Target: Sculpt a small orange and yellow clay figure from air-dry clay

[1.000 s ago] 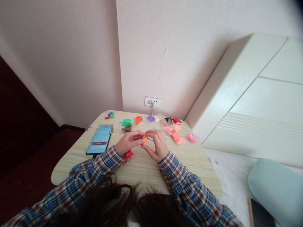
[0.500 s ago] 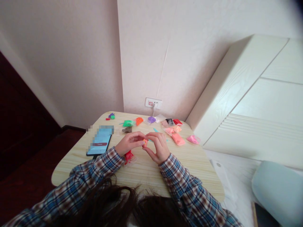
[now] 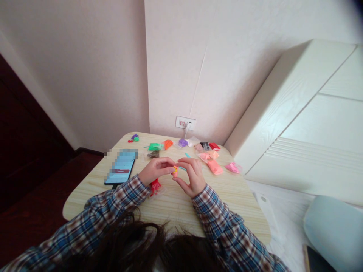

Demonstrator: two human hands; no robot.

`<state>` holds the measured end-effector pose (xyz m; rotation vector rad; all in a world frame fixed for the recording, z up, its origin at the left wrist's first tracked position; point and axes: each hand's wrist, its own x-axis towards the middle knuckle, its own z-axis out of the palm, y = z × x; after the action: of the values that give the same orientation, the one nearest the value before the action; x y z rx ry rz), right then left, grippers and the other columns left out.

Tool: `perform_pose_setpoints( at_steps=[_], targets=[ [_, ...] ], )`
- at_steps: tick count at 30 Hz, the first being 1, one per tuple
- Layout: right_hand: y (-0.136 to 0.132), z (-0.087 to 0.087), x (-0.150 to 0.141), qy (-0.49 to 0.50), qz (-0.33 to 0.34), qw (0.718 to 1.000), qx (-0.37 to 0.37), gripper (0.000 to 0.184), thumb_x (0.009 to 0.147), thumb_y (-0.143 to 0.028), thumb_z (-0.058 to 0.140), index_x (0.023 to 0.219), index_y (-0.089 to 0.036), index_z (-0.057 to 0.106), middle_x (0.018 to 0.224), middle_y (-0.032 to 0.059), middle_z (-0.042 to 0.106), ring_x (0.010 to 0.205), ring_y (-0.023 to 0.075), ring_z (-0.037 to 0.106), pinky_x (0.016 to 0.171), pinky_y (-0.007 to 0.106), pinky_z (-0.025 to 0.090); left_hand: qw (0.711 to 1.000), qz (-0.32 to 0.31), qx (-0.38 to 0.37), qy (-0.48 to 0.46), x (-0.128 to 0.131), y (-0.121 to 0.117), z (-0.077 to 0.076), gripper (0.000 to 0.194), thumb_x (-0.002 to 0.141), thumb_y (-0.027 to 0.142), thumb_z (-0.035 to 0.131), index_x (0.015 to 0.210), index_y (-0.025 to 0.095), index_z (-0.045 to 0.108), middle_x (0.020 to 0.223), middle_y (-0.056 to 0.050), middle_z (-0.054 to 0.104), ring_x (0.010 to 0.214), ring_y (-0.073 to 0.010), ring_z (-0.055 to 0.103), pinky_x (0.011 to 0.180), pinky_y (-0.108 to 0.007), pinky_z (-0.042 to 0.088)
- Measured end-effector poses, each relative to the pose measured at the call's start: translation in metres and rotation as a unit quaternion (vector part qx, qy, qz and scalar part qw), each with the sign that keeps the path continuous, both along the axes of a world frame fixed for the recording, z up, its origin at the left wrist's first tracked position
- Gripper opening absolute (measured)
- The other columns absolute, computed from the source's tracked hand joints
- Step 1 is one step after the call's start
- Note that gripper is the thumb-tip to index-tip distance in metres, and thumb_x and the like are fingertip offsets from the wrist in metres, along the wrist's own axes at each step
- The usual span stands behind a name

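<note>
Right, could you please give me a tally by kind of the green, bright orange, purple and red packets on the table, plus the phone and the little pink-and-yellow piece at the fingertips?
Green packet: 1
Bright orange packet: 1
Purple packet: 1
Red packets: 2
Phone: 1
Pink-and-yellow piece: 1
Total: 7

"Where does this view look from?"
"The person's head: hair [image 3: 190,253] fringes six o'clock."
"Facing?"
"Forward and down, the left hand [image 3: 154,170] and right hand [image 3: 194,176] just below the dial's centre, the wall [image 3: 181,56] at twelve."
"How near?"
"Close above the table [image 3: 176,209], yet wide enough to take in white panelling [image 3: 309,105] towards three and dark floor [image 3: 42,219] at eight."
</note>
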<state>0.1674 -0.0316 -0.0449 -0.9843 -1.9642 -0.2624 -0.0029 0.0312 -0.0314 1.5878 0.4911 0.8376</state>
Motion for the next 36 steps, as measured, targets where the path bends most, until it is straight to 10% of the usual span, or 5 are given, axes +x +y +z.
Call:
perform_pose_setpoints(
  at_steps=[36],
  targets=[
    [0.0005,-0.0029,-0.0009,-0.018,0.000,1.000,-0.013,0.030,0.082,-0.031,0.056,0.110,-0.019,0.052,0.103,0.0088,0.059,0.097,0.0212,0.053,0.082,0.037,0.042,0.996,-0.027,-0.088,0.019,0.0048,-0.0015,-0.0003,0.035,0.057,0.036,0.077,0.075,0.010,0.059,0.069,0.001,0.059,0.063,-0.0092,0.053,0.064,-0.023,0.041]
  ],
)
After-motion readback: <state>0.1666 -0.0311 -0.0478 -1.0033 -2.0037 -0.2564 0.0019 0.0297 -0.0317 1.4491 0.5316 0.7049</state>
